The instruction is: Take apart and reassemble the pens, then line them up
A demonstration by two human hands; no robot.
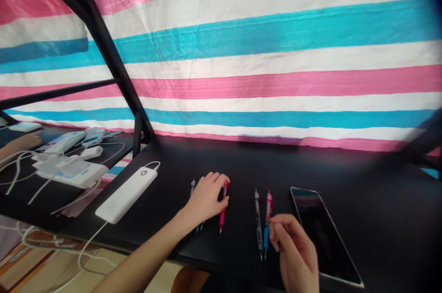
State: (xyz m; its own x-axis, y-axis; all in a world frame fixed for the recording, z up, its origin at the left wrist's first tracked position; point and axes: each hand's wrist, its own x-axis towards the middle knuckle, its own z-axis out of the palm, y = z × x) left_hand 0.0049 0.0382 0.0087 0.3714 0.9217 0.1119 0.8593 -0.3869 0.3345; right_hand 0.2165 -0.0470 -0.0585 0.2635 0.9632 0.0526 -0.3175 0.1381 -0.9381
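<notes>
On the black desk, my left hand [207, 197] rests over a pink pen [223, 220], its thumb and fingertips around the upper part. Other pens [193, 185] lie partly hidden beneath that hand. A grey pen [258, 224] and a pen with a red top and blue grip [267, 224] lie side by side, their tips toward the near edge. My right hand [293, 247] is at the blue-grip pen's right side, fingers curled with thumb and fingertips together; whether it grips that pen is unclear. A dark phone [324, 233] lies beside and partly behind my right hand.
A white power bank [127, 194] with a cable lies on the left of the black desk [241, 159]. Further left, a power strip [74, 174] and tangled white cables cover another desk, where another person's arm [22, 145] reaches in. Black metal bars [113, 60] rise between the desks.
</notes>
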